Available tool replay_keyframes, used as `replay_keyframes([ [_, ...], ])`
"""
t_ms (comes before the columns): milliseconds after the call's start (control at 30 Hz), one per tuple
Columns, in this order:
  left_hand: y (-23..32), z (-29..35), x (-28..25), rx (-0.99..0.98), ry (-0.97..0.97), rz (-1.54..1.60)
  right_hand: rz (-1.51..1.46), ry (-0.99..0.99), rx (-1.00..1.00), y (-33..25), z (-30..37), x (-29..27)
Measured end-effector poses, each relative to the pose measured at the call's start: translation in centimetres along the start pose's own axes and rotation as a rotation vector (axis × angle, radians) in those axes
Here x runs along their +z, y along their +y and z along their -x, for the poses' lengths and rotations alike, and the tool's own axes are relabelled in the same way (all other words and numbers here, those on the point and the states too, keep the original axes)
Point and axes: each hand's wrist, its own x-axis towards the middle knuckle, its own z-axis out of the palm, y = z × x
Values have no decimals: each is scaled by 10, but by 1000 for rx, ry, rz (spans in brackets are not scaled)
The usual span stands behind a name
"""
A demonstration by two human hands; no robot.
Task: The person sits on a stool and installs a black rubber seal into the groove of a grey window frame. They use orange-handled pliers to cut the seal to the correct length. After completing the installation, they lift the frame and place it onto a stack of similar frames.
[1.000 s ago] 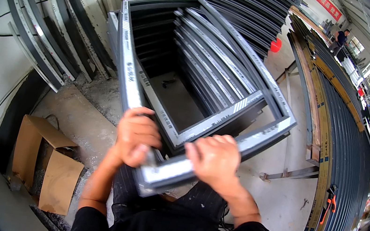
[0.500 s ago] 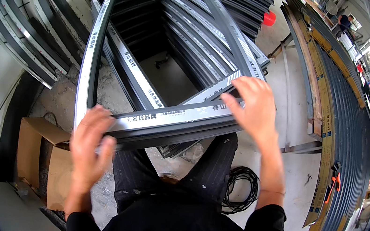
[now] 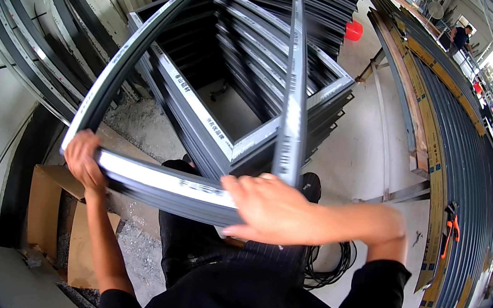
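Note:
A dark grey metal frame (image 3: 152, 173) with whitish printed film along its faces is in both my hands, over a stack of similar frames (image 3: 209, 125). My left hand (image 3: 83, 159) is closed round its near left corner. Over on the near right corner, my right hand (image 3: 270, 211) grips the near rail, fingers on top and thumb below. The held frame lies at an angle to the stack, its near side out past the stack's front corner, above my legs. Some of its far side overlaps the stacked frames behind.
An open cardboard box (image 3: 92, 246) stands at the lower left. Coiled black cable (image 3: 331, 267) lies right of my legs. Long dark profiles (image 3: 460, 159) fill a rack on the right, with orange-handled pliers (image 3: 451, 230) on it. A red bucket (image 3: 354, 30) and a distant person (image 3: 460, 39) are farther back.
The held frame has turned and shifted left, its near left corner swinging out. My left hand moved left with it, and my right hand came down and inward along the near right corner.

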Motion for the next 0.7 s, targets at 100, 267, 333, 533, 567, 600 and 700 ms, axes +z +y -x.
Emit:
replay_keyframes([
  [100, -77, -7, 5, -126, 34, -21, -66, -13, -155, -34, -65, 3],
  [267, -142, 32, 36, -865, 72, 478, 138, 336, -246, -5, -146, 13],
  [333, -73, 47, 34, -1100, 169, 858, 136, 372, -85, 39, -139, -5],
  [533, 26, 64, 44, -1388, 284, 939, 70, 577, 102, 95, -126, 12],
  [567, -14, 90, 47, -1196, 179, 848, 59, 593, 85, 85, -129, 11],
  [600, -23, 91, 47, -1044, 83, 649, 29, 618, 75, 80, -128, 10],
  [700, -94, 98, 32, -770, -165, 471, 33, 752, 34, 66, -136, 21],
])
